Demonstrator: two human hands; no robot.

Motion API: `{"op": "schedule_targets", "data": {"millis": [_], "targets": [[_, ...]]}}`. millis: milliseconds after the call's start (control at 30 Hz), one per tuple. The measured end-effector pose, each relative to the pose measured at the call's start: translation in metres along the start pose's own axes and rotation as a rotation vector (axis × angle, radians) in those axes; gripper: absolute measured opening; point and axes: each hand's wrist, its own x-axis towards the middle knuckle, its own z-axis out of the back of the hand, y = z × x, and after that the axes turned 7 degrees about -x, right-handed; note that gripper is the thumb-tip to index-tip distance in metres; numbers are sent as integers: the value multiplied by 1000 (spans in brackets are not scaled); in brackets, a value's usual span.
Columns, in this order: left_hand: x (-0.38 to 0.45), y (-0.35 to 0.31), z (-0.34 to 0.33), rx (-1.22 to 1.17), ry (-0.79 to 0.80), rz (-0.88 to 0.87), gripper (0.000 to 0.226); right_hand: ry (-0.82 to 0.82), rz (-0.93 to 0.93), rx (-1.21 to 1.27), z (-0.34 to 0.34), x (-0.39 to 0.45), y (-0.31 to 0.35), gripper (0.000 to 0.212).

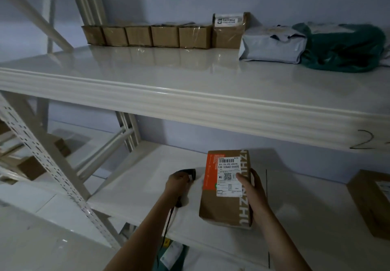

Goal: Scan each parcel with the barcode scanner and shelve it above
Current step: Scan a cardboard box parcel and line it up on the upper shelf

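Right hand (254,194) grips brown parcel (225,188) over lower shelf (295,218), thumb on white label, long axis running away from camera, label up. Left hand (177,183) wrapped round barcode scanner (188,172), head pointing right toward parcel. Upper shelf (168,76) holds row of boxes (147,35).

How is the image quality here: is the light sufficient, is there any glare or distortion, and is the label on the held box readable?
Head view: dim, bluish light; the upper shelf shows glossy reflections of the boxes; wide-angle bending curves its front edge; the label on the parcel is partly readable, its small print blurred; the scanner is dark and indistinct.
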Motion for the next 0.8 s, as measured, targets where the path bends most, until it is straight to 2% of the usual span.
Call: {"op": "schedule_targets", "data": {"millis": [33,100,200,300,433,600,700,800], "targets": [[8,5,7,56,-66,6,16,-13,1,-3,-3,1,-1,40],[23,18,20,129,-106,66,33,-43,-7,-14,-9,1,-4,46],[39,40,24,222,8,169,59,-79,-31,-41,-16,-3,-7,43],[43,55,18,228,102,223,53,-123,-51,-43,-19,-10,-14,38],[47,62,11,364,96,181,42,-184,-64,-13,-17,-20,-22,36],[43,66,3,290,201,230,60,-226,-77,-25,-12,-22,-27,30],[40,59,2,274,309,184,34,-239,-77,-48,-5,-21,-30,26],[31,45,7,7,321,151,9,-211,-89,-59,-2,-19,-33,26]]}}
